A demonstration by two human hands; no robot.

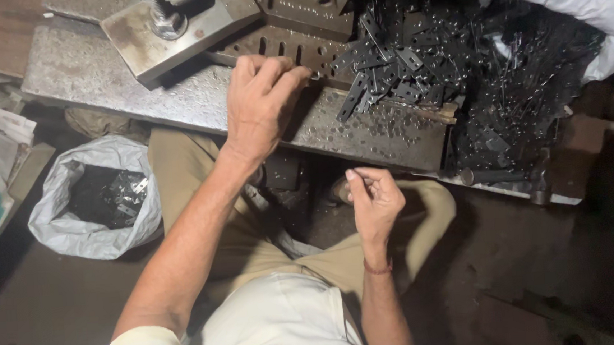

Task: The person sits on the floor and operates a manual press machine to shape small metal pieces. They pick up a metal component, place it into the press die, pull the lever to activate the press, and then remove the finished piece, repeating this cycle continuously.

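Steel bench (172, 95) spans upper view, slotted die block (277, 48) on it. Heap of small black metal brackets (400, 65) right of block. White bag (72, 210) of brackets on floor, left. Left hand (259, 104) at block, fingers together on its edge. Right hand (374, 200) below bench, fingers curled, contents unclear.

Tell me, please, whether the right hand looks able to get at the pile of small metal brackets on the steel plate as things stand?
Probably yes: the right hand hovers near the plate's front edge, and nothing lies between it and the bracket pile.
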